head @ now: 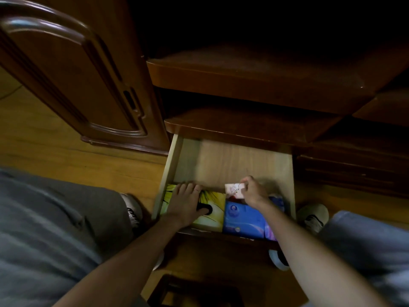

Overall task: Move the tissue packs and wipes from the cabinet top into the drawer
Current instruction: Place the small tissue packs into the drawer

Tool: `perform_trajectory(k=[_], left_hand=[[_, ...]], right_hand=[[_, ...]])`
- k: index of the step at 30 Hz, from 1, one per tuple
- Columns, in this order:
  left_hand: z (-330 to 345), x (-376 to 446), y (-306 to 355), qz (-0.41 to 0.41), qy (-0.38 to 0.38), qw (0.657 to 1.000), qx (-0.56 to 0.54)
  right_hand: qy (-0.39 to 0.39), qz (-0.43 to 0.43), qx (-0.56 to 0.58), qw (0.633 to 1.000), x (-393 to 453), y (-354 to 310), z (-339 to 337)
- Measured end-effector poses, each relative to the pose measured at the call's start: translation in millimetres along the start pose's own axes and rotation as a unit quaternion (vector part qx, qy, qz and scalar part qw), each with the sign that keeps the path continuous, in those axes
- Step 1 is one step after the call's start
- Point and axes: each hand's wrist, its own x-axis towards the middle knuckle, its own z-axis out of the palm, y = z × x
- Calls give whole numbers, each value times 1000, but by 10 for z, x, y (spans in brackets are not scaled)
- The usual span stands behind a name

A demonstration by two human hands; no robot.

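The pale wooden drawer [232,160] stands pulled out below the dark cabinet top [254,127]. At its front left lies a yellow tissue pack [213,214] with a black oval opening. My left hand [184,201] rests on that pack, fingers spread over its far edge and thumb by the oval. A blue tissue pack [243,218] lies beside it on the right. My right hand [253,191] pinches a small white and pink pack [234,189] just above the blue pack's far end. The cabinet top shows nothing on it.
A tall dark wooden cabinet door [73,69] stands at the left on the wood floor [66,160]. More shelves [254,72] rise above the drawer. My knees in grey trousers and my shoes [313,216] flank the drawer front.
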Motion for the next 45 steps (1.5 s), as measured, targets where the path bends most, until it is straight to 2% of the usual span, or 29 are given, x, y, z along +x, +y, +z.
perform_trajectory(k=[2,5,9,12,14,15,17,19,25,30,32,35,38,41,43,45], left_hand=[[-6,-9,-51,-17,44,999,-24],[-44,-42,-174,-59,135,989,4],[-119,-89,-373,-69,203,976,34],[-158,-162,-528,-188,160,964,-96],[-135,-184,-651,-277,74,936,-204],[-131,-178,-701,-300,29,927,-223],[-111,-166,-741,-299,7,933,-201],[-94,-158,-717,-281,25,944,-171],[-64,-120,-707,-299,54,935,-183],[-81,-122,-714,-306,40,929,-202],[-121,-133,-696,-314,29,926,-207],[-260,-152,-616,-319,41,921,-218],[-613,-93,-452,-303,98,921,-225],[-1216,-8,-218,-231,183,934,-203],[-1722,23,-42,-154,262,935,-185],[-2279,30,183,-67,347,921,-164]], right_hand=[[33,-6,45,998,75,-76,24],[22,-55,103,993,184,-324,39],[-66,-123,145,979,268,-855,236],[-137,-136,113,975,257,-1209,502],[-150,-116,128,973,264,-1360,706],[-145,-103,128,976,278,-1387,814],[-109,-78,108,985,315,-1372,982],[-83,-62,85,991,363,-1328,1056],[-112,-127,-58,984,492,-1482,1113],[-211,-82,16,974,485,-1482,1059],[-220,-79,21,972,413,-1471,918],[-198,-96,6,975,213,-1436,584],[-153,-140,3,978,-16,-1413,61],[-103,-193,44,975,-323,-1426,-604],[-18,-243,65,968,-621,-1469,-1121],[105,-302,65,945,-957,-1545,-1686]])
